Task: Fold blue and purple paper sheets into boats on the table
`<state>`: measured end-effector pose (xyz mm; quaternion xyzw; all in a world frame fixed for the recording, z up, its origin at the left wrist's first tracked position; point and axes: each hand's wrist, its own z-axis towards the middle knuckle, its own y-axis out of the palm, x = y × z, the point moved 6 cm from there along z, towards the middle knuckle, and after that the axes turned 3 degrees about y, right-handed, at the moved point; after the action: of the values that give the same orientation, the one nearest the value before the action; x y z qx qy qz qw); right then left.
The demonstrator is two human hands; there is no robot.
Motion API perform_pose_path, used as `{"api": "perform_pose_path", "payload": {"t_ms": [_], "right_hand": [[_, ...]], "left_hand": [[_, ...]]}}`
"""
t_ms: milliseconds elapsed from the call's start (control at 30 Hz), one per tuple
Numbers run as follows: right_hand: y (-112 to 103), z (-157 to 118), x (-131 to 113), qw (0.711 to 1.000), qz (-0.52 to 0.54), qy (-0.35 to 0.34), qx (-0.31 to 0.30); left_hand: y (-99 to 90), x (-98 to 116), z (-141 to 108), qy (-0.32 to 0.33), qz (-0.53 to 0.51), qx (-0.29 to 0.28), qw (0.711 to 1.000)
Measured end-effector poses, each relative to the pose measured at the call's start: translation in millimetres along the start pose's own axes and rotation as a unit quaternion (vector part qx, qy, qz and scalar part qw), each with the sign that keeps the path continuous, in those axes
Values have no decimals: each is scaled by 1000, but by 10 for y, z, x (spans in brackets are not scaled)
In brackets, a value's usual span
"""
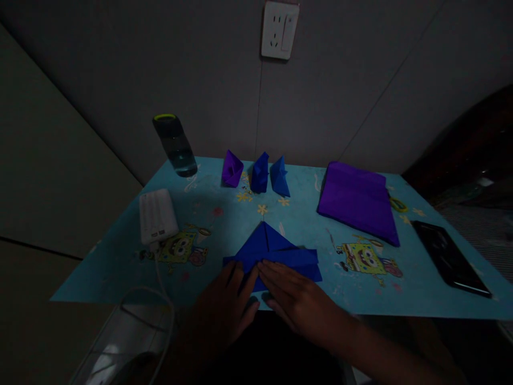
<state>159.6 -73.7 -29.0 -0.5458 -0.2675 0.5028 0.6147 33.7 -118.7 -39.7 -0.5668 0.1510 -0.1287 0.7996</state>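
A sheet of blue paper (266, 238), folded to a triangle top with a strip across its lower part, lies near the table's front edge. My left hand (230, 299) rests its fingertips on the left of the strip, fingers apart. Stretched flat over the middle of the strip is my right hand (294, 294), its fingertips close to those of the left. Both hands press on the paper without gripping it, and they cover part of its lower edge.
Folded paper boats stand at the back: purple (232, 170), dark blue (260, 173) and lighter blue (280, 177). A water bottle (176, 147) and a white power bank (157, 216) with a cable are left. Purple paper (358, 200), scissors (397, 204) and a phone (449, 256) lie right.
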Motion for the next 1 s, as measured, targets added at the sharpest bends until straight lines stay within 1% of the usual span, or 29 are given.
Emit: {"api": "perform_pose_path", "payload": {"t_ms": [167,267,400,500,600,733,800,900,1000], "right_hand": [[-61,-169,187,999,12,26,-39],[-133,-332,328,998,14,54,-33],[-238,-503,499,996,16,92,-9],[-287,-543,582,993,24,112,0],[-319,-498,635,992,45,122,-2],[-407,-384,658,992,55,117,2],[-453,-355,650,993,46,110,-9],[-485,-384,621,995,21,86,-48],[-462,-488,578,995,-17,48,-80]], "left_hand": [[5,39,4,1,7,2,1000],[9,56,0,2,-9,13,1000],[-15,58,24,16,-54,35,998],[-14,11,73,26,-95,30,995],[13,-50,132,46,-109,24,993],[88,-111,169,58,-87,-3,994],[90,-128,145,56,-88,-7,994],[46,-158,44,41,-111,-4,993],[-3,-163,-108,35,-117,1,992]]}}
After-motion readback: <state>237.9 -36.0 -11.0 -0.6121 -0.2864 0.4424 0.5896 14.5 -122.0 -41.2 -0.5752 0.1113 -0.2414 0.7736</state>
